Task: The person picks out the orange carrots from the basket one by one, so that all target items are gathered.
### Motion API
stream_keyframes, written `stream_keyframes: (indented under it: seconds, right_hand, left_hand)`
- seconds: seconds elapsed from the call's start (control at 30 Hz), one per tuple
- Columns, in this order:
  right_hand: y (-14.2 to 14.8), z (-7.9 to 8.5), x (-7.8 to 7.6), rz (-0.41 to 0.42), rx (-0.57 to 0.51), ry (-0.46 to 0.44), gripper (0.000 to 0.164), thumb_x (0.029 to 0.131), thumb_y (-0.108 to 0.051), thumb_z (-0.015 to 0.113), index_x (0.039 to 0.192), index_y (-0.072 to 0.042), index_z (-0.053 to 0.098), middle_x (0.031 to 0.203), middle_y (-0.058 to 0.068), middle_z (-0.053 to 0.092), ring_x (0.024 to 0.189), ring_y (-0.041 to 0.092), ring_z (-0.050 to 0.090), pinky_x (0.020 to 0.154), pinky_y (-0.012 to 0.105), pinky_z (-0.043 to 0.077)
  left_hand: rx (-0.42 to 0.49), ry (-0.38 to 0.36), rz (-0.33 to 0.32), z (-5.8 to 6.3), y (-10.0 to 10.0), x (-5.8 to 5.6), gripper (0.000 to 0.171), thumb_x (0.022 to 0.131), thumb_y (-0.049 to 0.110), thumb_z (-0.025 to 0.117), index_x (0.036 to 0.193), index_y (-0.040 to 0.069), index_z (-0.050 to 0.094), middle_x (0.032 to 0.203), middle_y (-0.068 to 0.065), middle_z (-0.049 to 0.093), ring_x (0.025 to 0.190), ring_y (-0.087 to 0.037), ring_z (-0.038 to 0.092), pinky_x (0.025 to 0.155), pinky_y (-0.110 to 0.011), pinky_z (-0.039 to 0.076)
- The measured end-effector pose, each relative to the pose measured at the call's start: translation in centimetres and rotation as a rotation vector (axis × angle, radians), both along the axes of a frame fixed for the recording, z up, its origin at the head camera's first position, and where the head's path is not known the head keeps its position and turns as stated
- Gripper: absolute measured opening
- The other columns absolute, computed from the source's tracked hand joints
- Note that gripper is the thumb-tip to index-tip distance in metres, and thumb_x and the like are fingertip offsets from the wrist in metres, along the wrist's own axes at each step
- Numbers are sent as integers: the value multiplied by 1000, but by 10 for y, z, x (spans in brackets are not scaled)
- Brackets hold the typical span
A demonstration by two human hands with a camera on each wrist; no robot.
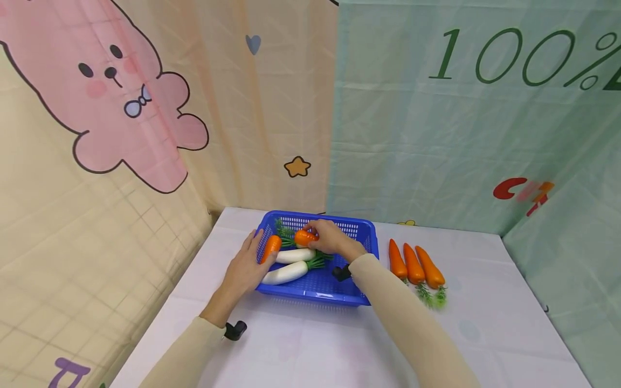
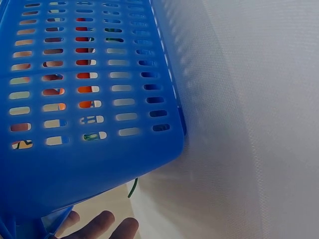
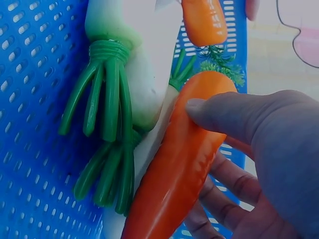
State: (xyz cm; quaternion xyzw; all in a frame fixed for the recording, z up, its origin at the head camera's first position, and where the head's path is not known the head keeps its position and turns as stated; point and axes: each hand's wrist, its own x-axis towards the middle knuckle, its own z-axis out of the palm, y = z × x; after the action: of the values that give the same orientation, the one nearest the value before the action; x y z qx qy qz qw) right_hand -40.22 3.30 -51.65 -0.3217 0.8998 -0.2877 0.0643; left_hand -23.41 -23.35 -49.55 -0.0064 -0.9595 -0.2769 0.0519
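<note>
Against a printed curtain [image 1: 402, 134], your white desk [image 1: 301, 345] bears a blue basket [image 1: 310, 293]. Your left grip [image 1: 246, 268] straddles the basket's left rim, fingers loosely extended, while your right grip [image 1: 332, 237] pinches a carrot [image 3: 177, 164] between thumb and fingers at the far side inside; whether it rests there cannot be told. At least two white radishes [image 1: 287, 274] lie below it. Another carrot [image 1: 273, 246] sits beside your left thumb; three more carrots [image 1: 414, 265] lie side by side on the desk, right of the basket.
</note>
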Motion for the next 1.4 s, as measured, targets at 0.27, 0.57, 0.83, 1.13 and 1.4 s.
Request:
stream_keyframes:
  seconds: [0.27, 0.57, 0.83, 1.13, 1.4]
  right_hand:
    - [10, 3, 4, -6, -31, 7, 52, 102, -25, 90, 150, -12, 76, 131, 14, 84, 120, 30, 78, 112, 49, 67]
    - [21, 30, 32, -12, -13, 23, 50, 106, -24, 86, 152, -10, 73, 132, 16, 81, 115, 31, 76, 104, 48, 68]
    - [25, 60, 59, -40, 19, 34, 57, 110, -19, 81, 164, -11, 64, 132, 17, 78, 114, 32, 73, 107, 51, 66]
    - [34, 65, 64, -49, -1, 38, 60, 111, -18, 76, 169, -15, 59, 135, 19, 75, 115, 32, 71, 104, 50, 67]
    - [48, 68, 67, -43, -40, 43, 58, 109, -18, 75, 165, -14, 61, 141, 18, 75, 114, 30, 72, 103, 49, 67]
  left_hand:
    - [0, 5, -2, -1, 0, -1, 90, 118, 59, 56, 186, 8, 25, 194, -27, 21, 170, -59, 42, 135, -78, 41]
    - [6, 2, 4, -1, 2, 1, 91, 118, 60, 57, 187, 10, 25, 194, -26, 21, 169, -59, 43, 136, -77, 41]
    - [8, 9, -2, -1, 0, 1, 92, 118, 59, 57, 187, 9, 22, 194, -26, 20, 170, -58, 43, 137, -76, 41]
    - [18, 15, -9, -1, 0, 0, 90, 119, 56, 56, 187, 9, 22, 195, -25, 19, 169, -59, 44, 136, -77, 41]
    - [23, 2, -10, -2, 0, -2, 90, 118, 57, 56, 187, 10, 23, 195, -25, 19, 169, -60, 43, 137, -77, 40]
